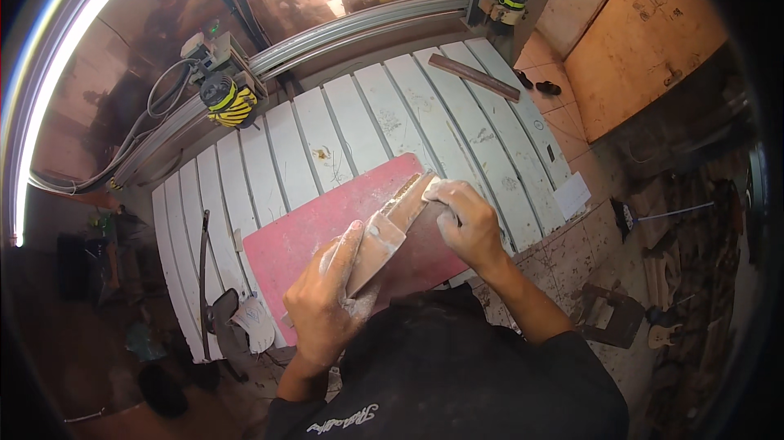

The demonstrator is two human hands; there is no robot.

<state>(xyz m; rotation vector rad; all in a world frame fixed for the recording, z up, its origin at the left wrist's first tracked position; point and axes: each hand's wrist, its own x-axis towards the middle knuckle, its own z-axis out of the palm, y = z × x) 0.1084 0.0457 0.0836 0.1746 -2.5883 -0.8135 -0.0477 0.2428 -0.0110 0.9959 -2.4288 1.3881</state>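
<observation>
A long, flat piece of tan wood (373,259) is held at a slant above a pink board (282,254). Its near part is wider, with a step where it narrows toward the far end. My left hand (322,285) is closed round the near part, thumb along its side. At the narrow far end my right hand (467,215) is closed, fingertips pinched against the wood. A small pale thing shows at those fingertips, too small to name. White dust coats both hands.
Under the pink board lies a slatted white table (351,126). A brown wooden bar (474,77) rests at its far right, and a white paper (572,195) at the right edge. Behind runs a metal rail (359,28) carrying two machine heads, one a yellow-and-black motor (227,100).
</observation>
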